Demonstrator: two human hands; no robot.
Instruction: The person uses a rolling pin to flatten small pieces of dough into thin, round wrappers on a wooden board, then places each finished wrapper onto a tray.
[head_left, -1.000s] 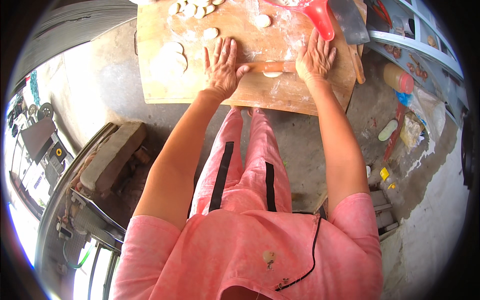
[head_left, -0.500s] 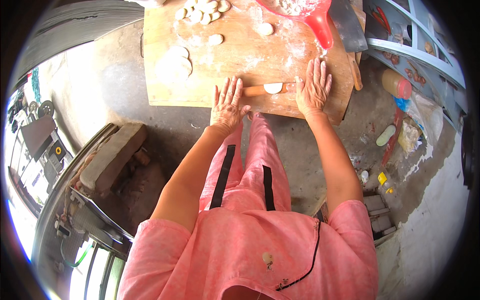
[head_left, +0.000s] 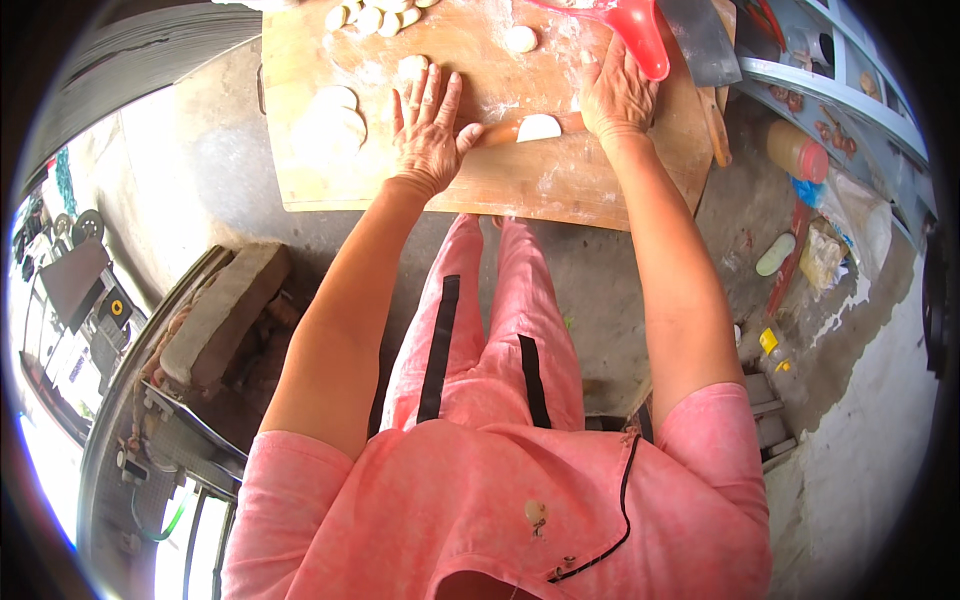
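A wooden rolling pin (head_left: 497, 134) lies crosswise on the floured wooden board (head_left: 460, 190). Under its middle a small white piece of dough (head_left: 540, 128) shows as a half disc on the near side. My left hand (head_left: 428, 140) rests flat on the pin's left end, fingers spread and pointing away from me. On the right end lies my right hand (head_left: 618, 95), palm down with its fingers stretched forward. Both palms hide the pin's ends. Just beyond my left fingertips is a dough round (head_left: 413, 68). Flattened dough wrappers (head_left: 338, 120) lie left of that hand, partly washed out by glare.
Several dough pieces (head_left: 369, 20) sit at the far left of the board, one more dough round (head_left: 521, 39) farther right. A red scoop (head_left: 650, 45) and a cleaver (head_left: 705, 45) lie far right. Blue shelving (head_left: 830, 85) stands beyond; a stone block (head_left: 225, 310) is lower left.
Both hands have moved forward, away from me, with the rolling pin turning under them. More of the dough piece shows on the near side. The view has shifted slightly too.
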